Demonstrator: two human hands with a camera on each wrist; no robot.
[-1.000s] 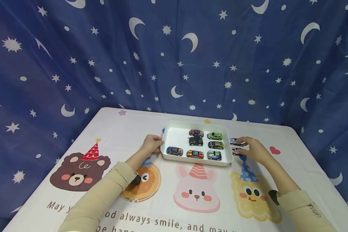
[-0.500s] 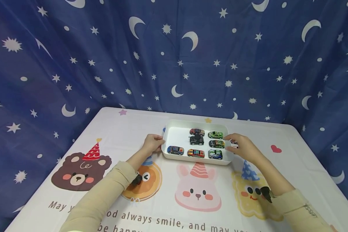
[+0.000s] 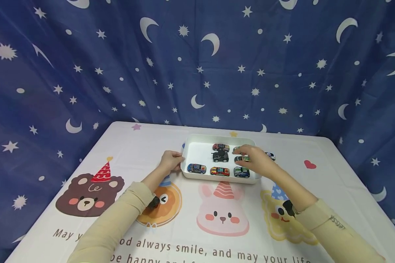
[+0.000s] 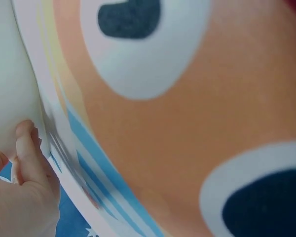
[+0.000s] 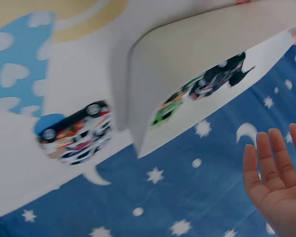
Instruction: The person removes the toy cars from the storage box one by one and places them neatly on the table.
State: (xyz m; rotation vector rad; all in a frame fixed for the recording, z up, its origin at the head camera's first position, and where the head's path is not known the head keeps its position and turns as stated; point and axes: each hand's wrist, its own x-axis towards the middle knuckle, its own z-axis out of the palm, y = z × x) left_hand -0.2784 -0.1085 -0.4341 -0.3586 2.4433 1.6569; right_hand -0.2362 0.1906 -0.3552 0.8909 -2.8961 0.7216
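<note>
A green toy car (image 3: 235,150) and a multicoloured car (image 3: 242,159) lie in the white tray (image 3: 217,178), partly hidden by the right grip (image 3: 256,160), fingers extended and wide. The left grip (image 3: 172,160) pinches the tray's left rim, near bare tray floor; bench (image 3: 293,148) continues beyond the right wall.
</note>
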